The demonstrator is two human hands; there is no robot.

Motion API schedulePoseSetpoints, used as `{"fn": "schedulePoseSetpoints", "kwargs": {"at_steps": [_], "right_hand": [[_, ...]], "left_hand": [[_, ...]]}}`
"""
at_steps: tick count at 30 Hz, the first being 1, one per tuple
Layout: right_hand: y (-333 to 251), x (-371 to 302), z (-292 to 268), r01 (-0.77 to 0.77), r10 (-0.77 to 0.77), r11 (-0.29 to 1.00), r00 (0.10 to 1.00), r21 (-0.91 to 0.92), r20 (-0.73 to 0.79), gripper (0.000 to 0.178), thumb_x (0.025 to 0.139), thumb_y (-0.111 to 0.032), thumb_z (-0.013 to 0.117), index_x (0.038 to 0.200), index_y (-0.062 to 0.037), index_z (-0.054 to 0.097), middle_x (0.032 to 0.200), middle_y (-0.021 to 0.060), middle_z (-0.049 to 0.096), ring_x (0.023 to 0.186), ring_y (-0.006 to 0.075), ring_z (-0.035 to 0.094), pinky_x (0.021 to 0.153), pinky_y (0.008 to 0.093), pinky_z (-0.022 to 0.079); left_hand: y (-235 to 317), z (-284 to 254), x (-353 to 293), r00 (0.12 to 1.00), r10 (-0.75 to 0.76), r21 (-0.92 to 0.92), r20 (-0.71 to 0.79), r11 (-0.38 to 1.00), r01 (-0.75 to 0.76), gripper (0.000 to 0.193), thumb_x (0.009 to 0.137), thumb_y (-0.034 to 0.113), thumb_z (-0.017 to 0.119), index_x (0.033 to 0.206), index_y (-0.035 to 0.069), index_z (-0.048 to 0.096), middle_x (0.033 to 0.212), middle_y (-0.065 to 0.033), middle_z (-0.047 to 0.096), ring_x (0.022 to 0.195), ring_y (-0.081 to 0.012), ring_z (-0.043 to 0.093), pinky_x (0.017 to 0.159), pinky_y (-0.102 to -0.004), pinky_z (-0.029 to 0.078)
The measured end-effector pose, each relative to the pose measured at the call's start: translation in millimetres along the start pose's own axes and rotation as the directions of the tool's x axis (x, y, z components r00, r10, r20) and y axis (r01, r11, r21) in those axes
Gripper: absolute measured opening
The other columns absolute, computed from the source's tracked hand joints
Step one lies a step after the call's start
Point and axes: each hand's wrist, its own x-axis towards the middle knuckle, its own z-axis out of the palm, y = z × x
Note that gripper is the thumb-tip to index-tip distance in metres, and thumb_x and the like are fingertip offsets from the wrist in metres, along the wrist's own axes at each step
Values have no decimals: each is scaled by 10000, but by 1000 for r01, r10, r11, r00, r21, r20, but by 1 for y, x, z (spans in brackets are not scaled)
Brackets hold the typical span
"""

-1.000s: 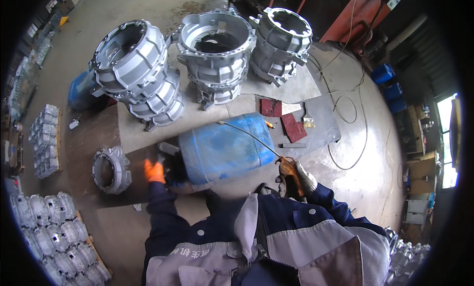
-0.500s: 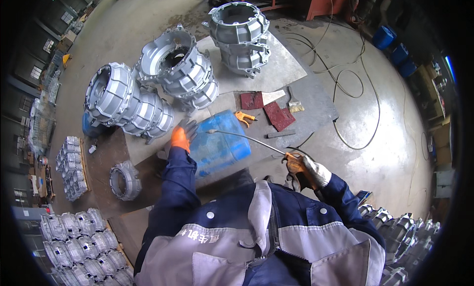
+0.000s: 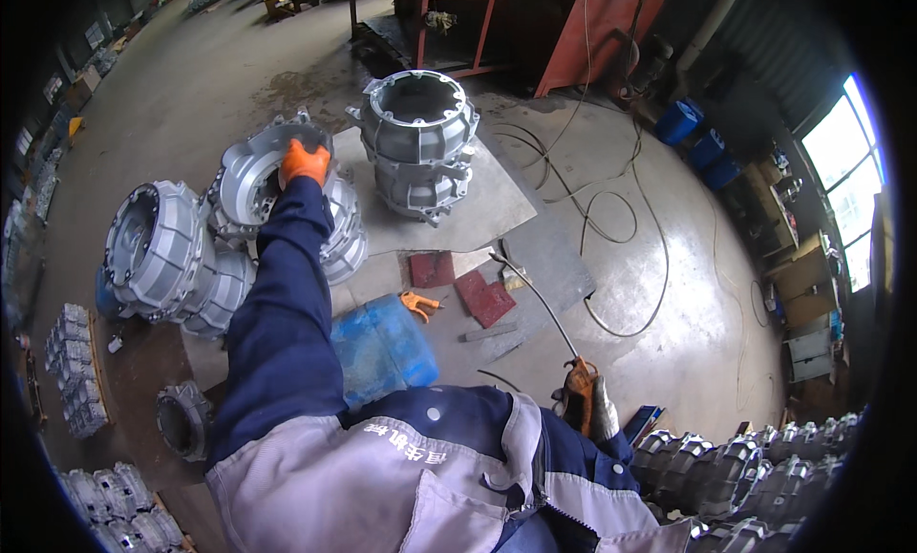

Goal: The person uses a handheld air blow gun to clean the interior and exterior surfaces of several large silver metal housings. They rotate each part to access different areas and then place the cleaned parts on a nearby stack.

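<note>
My left hand (image 3: 304, 161), in an orange glove, rests on the rim of the middle grey cast-metal housing (image 3: 250, 183), with its fingers curled over the top edge. My right hand (image 3: 585, 402), in a grey and orange glove, grips the handle of a long thin metal wand (image 3: 535, 295) that points up and away over the floor plates. Another grey housing (image 3: 160, 252) stands to the left and a third (image 3: 418, 138) to the right, on a steel sheet (image 3: 487, 214). A blue plastic drum (image 3: 387, 348) lies on its side below my left arm.
Red-brown flat blocks (image 3: 485, 297) and an orange tool (image 3: 420, 305) lie on the plates. Cables (image 3: 611, 238) loop across the concrete floor. Small grey castings (image 3: 76, 381) are stacked at the left and at the lower right (image 3: 764, 467). Blue drums (image 3: 680, 123) stand far right.
My left hand left the blue drum and reached up and forward onto the middle housing's rim. My right hand kept hold of the wand, which now points further away.
</note>
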Motion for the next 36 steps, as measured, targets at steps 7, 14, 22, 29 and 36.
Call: {"fn": "schedulePoseSetpoints", "kwargs": {"at_steps": [7, 14, 22, 29, 36], "right_hand": [[-1, 1, 5, -1, 4, 1000, 994, 19, -112, 670, 797, -634, 397, 1202, -100, 418, 946, 160, 570, 728, 266, 575, 631, 359, 483], [2, 31, 0, -26, 25, 996, 1000, 81, 4, 671, 811, -622, 383, 1219, -90, 403, 966, 154, 566, 766, 271, 585, 650, 369, 499], [-11, 94, -3, -103, 126, 987, 973, -127, 192, 614, 865, -519, 404, 1285, -73, 368, 1092, 102, 539, 920, 223, 549, 754, 343, 472], [-36, 130, 10, -174, 193, 981, 904, -83, 381, 573, 859, -509, 430, 1226, -69, 421, 1057, 83, 539, 880, 211, 537, 749, 348, 469], [-69, 139, -10, -207, 224, 974, 920, -87, 322, 549, 869, -482, 437, 1204, -48, 453, 1057, 84, 552, 899, 189, 548, 802, 305, 451]], "left_hand": [[-7, 64, -5, 894, -285, 465, 345, 880, 101, 589, 687, 341, 631, 1210, 159, 429, 1170, -112, 541, 1088, -284, 517, 864, -465, 410], [-50, 8, -95, 943, 54, 353, 329, 919, -176, 261, 713, 260, 604, 920, 106, 563, 918, -158, 608, 879, -353, 570, 741, -442, 451], [-83, -76, -242, 869, 138, 293, 475, 907, -304, 189, 693, 233, 607, 837, 137, 530, 747, -136, 596, 731, -356, 569, 616, -447, 434], [-113, -64, -390, 763, 161, 120, 626, 947, -298, 139, 692, 208, 605, 765, 128, 517, 684, -111, 581, 684, -341, 567, 589, -442, 428], [-142, -54, -444, 725, 66, 359, 686, 836, -415, 250, 705, 352, 605, 837, 140, 584, 713, -108, 615, 713, -318, 585, 635, -436, 427]]}}
